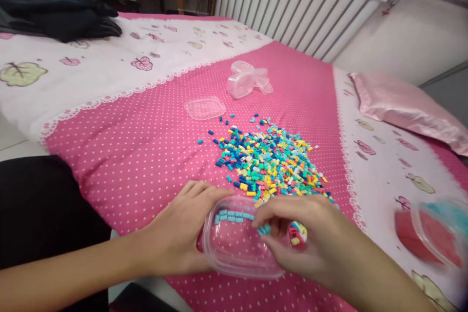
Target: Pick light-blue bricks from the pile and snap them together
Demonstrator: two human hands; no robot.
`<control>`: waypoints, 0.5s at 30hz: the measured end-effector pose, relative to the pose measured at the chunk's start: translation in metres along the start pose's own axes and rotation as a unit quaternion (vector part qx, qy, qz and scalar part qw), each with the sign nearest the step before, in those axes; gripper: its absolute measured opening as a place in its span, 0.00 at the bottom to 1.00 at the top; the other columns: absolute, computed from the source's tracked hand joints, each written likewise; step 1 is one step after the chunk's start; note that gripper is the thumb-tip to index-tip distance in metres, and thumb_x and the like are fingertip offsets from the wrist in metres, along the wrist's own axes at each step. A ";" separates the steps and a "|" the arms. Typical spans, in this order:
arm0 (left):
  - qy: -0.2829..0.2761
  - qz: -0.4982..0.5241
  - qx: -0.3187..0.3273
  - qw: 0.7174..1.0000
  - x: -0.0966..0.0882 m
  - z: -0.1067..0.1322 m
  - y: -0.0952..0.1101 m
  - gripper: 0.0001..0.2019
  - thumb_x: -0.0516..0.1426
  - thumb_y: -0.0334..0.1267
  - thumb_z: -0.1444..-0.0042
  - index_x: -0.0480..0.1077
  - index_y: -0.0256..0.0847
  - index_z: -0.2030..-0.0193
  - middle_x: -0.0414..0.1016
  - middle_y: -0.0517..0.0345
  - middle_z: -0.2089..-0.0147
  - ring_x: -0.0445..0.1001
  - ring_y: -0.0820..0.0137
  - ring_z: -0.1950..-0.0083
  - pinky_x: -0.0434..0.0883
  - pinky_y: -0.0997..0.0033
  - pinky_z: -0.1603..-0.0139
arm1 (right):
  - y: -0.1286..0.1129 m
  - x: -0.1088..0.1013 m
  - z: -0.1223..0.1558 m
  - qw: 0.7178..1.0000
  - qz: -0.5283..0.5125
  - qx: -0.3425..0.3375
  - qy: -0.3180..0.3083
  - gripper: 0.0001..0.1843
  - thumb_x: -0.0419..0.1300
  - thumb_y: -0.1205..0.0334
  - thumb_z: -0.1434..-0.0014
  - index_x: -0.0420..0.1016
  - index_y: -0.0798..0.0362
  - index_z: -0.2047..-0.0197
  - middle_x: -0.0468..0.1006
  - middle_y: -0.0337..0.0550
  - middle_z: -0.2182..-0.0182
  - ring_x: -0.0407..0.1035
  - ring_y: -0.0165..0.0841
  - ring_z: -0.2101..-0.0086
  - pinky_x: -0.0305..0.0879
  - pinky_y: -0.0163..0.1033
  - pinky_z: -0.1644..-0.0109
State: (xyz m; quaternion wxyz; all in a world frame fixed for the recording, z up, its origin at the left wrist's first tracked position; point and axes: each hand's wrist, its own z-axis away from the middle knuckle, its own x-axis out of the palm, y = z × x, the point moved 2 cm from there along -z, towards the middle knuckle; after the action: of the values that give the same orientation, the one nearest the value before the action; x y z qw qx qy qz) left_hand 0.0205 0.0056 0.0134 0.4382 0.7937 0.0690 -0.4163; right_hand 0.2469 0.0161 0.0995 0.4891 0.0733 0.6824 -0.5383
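Observation:
A clear plastic container [234, 253] lies on the pink dotted bedspread near the front edge. My left hand [179, 234] grips its left side. My right hand [307, 239] hovers over the container's right part, pinching small turquoise bricks [263, 229] between fingertips. A short row of turquoise bricks [234, 216] lies inside the container. Just beyond both hands spreads a pile of small coloured bricks [268, 161] in blue, yellow, turquoise, white and orange.
A clear lid [204, 107] and stacked clear containers [246, 78] lie farther back on the bedspread [146, 146]. A blurred container with red and turquoise contents [435, 234] sits at right. A pink pillow [405, 107] lies right; dark clothes [54, 14] lie back left.

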 end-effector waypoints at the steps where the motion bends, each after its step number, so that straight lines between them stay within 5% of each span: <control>1: 0.001 -0.002 -0.001 1.000 0.001 0.000 0.000 0.41 0.69 0.57 0.47 0.54 0.53 0.32 0.73 0.53 0.43 0.72 0.56 0.48 0.68 0.54 0.46 | -0.002 0.005 0.000 1.000 0.013 -0.004 -0.003 0.13 0.59 0.74 0.50 0.78 0.47 0.67 0.81 0.30 0.74 0.74 0.27 0.74 0.64 0.32 0.69; 8: 0.013 0.001 -0.001 1.000 0.003 0.001 0.001 0.42 0.70 0.57 0.49 0.56 0.52 0.33 0.74 0.54 0.46 0.72 0.57 0.49 0.68 0.55 0.46 | 0.004 0.039 0.003 0.993 0.116 0.007 0.014 0.13 0.58 0.75 0.51 0.76 0.47 0.65 0.82 0.36 0.71 0.76 0.35 0.72 0.64 0.38 0.68; 15: 0.013 -0.004 0.011 1.000 0.004 0.000 0.003 0.38 0.67 0.60 0.46 0.57 0.51 0.34 0.75 0.53 0.44 0.73 0.56 0.48 0.68 0.54 0.46 | 0.008 0.033 -0.002 0.989 0.138 -0.042 -0.034 0.13 0.59 0.75 0.48 0.78 0.47 0.65 0.84 0.38 0.67 0.77 0.35 0.70 0.66 0.38 0.68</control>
State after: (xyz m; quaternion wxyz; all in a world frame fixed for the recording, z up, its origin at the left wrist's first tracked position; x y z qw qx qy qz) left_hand 0.0243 0.0034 0.0127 0.4268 0.8035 0.0738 -0.4084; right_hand 0.2338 0.0071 0.0700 0.5845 0.1276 0.6706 -0.4385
